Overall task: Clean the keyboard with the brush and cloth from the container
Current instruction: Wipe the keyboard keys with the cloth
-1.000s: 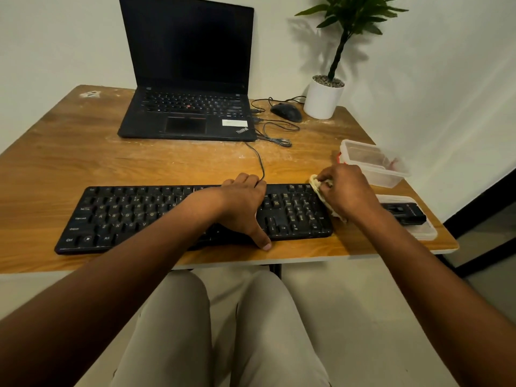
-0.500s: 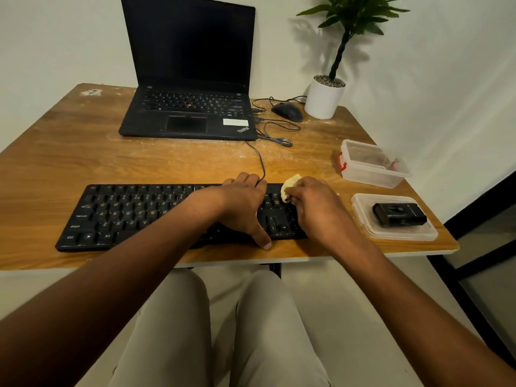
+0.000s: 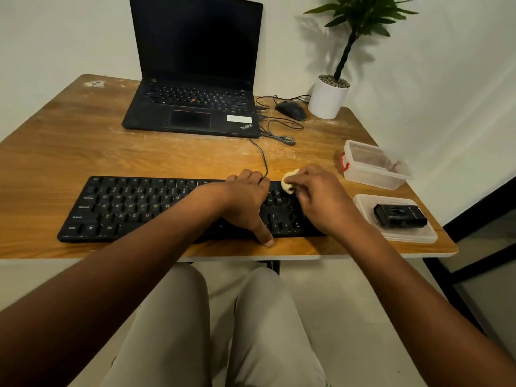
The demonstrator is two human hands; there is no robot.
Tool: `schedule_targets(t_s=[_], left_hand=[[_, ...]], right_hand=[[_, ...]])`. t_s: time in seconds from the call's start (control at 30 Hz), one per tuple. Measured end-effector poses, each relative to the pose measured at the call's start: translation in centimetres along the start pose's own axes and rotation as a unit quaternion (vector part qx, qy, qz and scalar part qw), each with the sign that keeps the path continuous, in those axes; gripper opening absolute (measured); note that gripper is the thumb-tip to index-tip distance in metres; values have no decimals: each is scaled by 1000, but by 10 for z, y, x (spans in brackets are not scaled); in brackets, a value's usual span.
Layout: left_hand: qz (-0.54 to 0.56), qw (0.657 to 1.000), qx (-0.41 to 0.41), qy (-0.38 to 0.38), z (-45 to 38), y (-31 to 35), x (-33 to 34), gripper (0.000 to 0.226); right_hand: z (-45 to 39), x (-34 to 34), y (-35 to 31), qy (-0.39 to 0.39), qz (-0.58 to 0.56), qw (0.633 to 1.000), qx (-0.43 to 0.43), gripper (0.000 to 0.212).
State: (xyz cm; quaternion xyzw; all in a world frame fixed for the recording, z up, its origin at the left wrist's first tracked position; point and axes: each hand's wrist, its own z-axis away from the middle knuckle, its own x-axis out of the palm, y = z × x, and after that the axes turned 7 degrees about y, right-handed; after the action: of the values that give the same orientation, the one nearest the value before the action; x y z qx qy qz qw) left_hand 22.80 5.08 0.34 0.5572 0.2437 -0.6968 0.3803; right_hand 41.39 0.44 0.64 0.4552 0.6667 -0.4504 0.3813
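A black keyboard (image 3: 134, 208) lies along the front of the wooden desk (image 3: 69, 152). My left hand (image 3: 245, 202) rests on its right half, fingers over the far edge and thumb down at the front edge. My right hand (image 3: 321, 196) grips a small pale yellow cloth (image 3: 289, 181) and holds it against the keys at the keyboard's right end. A clear plastic container (image 3: 374, 166) with a red latch stands open at the right. Its lid (image 3: 396, 219) lies nearer me with a black boxy item (image 3: 400, 216) on it.
An open black laptop (image 3: 195, 107) sits at the back, with a wired mouse (image 3: 291, 110) and loose cables beside it. A potted plant (image 3: 329, 99) stands in the back right corner. The desk's right edge runs close behind the container and lid.
My right hand has carried the cloth from the keyboard's right end leftward onto the keys, close to my left hand. The left hand has stayed in place.
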Motion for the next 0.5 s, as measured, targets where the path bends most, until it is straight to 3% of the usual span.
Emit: schedule_targets(t_s=[0.27,0.5], left_hand=[[-8,1000,15,10,-4,-3,5,136],[-11,1000,19,15,-5,-4,6,135]], right_hand=[[39,0,-7,-59,59,995,-53,39],[61,-24,-7,-92,-5,995,-27,38]])
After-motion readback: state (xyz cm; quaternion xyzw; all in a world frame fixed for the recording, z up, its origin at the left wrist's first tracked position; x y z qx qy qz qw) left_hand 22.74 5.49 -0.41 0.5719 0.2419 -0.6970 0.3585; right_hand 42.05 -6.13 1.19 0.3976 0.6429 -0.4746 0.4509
